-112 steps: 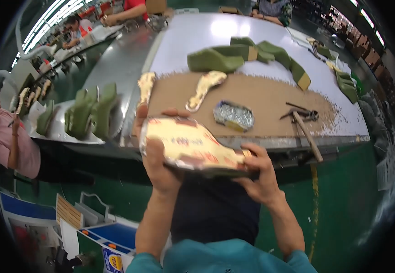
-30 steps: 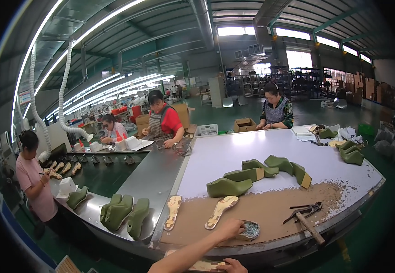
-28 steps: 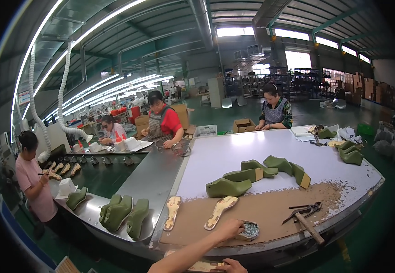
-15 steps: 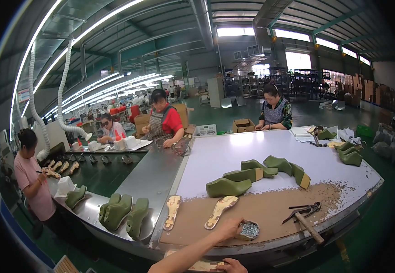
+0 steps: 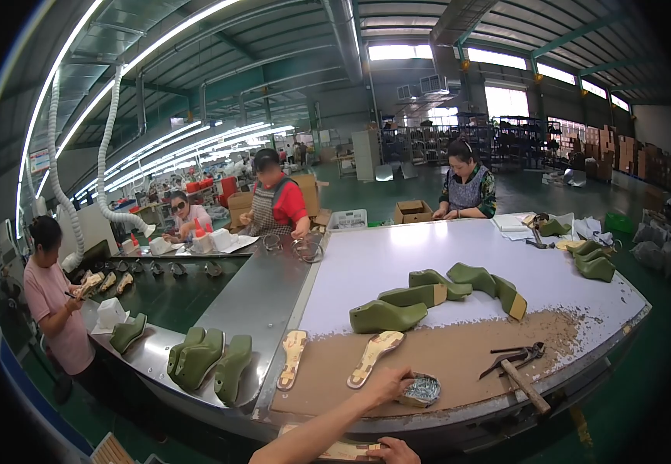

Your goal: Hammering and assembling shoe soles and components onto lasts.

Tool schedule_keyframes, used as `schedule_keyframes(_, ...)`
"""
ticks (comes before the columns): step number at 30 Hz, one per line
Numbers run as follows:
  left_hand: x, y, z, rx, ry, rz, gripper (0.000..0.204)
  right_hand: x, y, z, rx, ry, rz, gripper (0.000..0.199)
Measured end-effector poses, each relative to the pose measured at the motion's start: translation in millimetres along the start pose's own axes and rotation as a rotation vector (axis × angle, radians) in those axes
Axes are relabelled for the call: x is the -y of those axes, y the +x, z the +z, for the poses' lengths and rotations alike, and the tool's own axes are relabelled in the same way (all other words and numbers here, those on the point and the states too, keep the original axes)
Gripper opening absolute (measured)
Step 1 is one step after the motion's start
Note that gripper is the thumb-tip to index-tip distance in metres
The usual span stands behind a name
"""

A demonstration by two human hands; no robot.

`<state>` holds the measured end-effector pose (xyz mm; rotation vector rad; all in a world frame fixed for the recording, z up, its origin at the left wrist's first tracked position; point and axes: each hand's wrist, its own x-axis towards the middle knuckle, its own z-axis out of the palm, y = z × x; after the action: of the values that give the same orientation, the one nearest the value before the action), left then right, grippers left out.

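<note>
Head view: factory hall, white worktable (image 5: pixel 397 263); left hand (image 5: pixel 386 384) fingers in nail tin (image 5: pixel 420 389).

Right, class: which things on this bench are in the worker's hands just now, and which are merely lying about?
In hand:
left hand in the small tin of tacks
right hand on the tan insole

Lying about:
hammer
pincers
green shoe lasts
two insoles

Open brown cardboard box (image 5: pixel 412 210) stands on the floor beyond the table (image 5: pixel 397 259).

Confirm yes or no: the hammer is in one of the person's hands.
No. The hammer lies on the brown board, apart from the hand reaching into the small tin of nails.
</note>
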<state>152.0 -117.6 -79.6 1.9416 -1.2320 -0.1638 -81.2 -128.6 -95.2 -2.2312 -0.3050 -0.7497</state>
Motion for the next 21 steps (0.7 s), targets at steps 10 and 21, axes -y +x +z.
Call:
schedule_keyframes(10, -105.6, -92.2, -53.1, -0.044, -0.2, -0.257, 0.022, 1.0, -3.0, -2.1, -0.001, -0.002, 0.004, 0.046)
schedule_keyframes(21, -99.1, -155.2, -47.2, -0.334, -0.185, -0.14, 0.006, -13.0, 12.7, -18.8, 0.102, 0.117, 0.005, 0.065)
